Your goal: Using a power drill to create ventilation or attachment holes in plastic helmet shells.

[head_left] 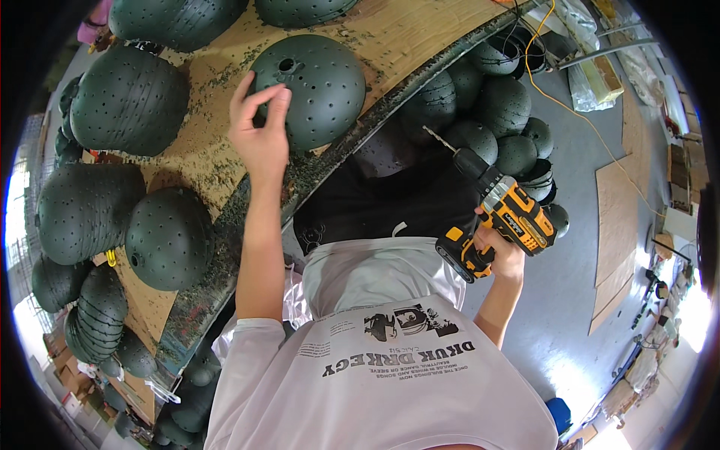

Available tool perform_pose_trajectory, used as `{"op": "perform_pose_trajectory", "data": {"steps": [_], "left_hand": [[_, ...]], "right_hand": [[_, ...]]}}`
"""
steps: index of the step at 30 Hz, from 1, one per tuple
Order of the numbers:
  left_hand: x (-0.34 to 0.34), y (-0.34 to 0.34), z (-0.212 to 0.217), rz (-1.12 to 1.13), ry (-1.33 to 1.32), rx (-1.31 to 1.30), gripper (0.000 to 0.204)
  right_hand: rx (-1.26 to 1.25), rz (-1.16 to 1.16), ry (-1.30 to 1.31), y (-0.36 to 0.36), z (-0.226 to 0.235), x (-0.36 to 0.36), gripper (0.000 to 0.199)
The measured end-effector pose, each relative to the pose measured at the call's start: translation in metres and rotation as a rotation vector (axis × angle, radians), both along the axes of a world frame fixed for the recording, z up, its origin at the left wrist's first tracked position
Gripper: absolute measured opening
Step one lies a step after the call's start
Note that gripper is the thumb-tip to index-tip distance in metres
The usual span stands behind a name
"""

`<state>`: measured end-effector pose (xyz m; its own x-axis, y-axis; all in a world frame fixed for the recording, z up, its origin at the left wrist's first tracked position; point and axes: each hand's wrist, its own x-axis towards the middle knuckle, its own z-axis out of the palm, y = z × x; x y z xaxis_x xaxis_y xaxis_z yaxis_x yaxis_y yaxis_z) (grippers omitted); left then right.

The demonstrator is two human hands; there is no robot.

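A dark green dome-shaped shell [322,94], dotted with small holes and with a larger hole near its top, sits on the worktable. My left hand [259,131] is at its near left side. The fingers are apart, and the thumb and index fingertips come close together over the surface. I see nothing held there; whether the fingertips touch the shell is unclear. On the right, away from the table, my right hand [501,253] grips a yellow and black cordless drill [517,217]. Its long bit [440,140] points up and left toward the table edge, apart from the shell.
Brown sheeting on the worktable [214,82] is strewn with dark shavings. Stacks of nested shells [131,97] line its left side, beside a single shell [171,238]. More shells [504,105] are piled beyond the table edge. An orange cable [581,116] trails across the floor at right.
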<state>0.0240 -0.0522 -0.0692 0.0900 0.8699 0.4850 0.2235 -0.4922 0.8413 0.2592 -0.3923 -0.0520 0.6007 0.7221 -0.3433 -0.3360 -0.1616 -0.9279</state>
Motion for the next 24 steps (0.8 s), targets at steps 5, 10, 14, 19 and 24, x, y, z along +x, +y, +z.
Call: {"op": "perform_pose_trajectory", "data": {"steps": [5, 10, 14, 19, 24], "left_hand": [[-0.057, 0.033, 0.000, 0.225, 0.039, -0.232, 0.016], [-0.055, 0.023, 0.034, 0.375, 0.599, 0.033, 0.034], [-0.017, 0.011, 0.054, 0.106, 0.442, 0.029, 0.045], [0.026, 0.020, 0.041, 0.011, 0.482, 0.089, 0.068], [0.035, 0.022, 0.023, 0.048, 0.608, 0.141, 0.069]], "right_hand": [[0.012, 0.138, -0.294, 0.004, -0.045, 0.003, 0.020], [0.257, 0.393, -1.697, 0.010, -0.130, 0.004, 0.035], [0.351, 0.391, -0.936, 0.046, -0.109, -0.017, 0.034], [0.559, 0.404, -0.935, 0.069, -0.103, -0.014, 0.025], [0.465, 0.450, -0.771, 0.071, -0.113, -0.017, 0.034]]}}
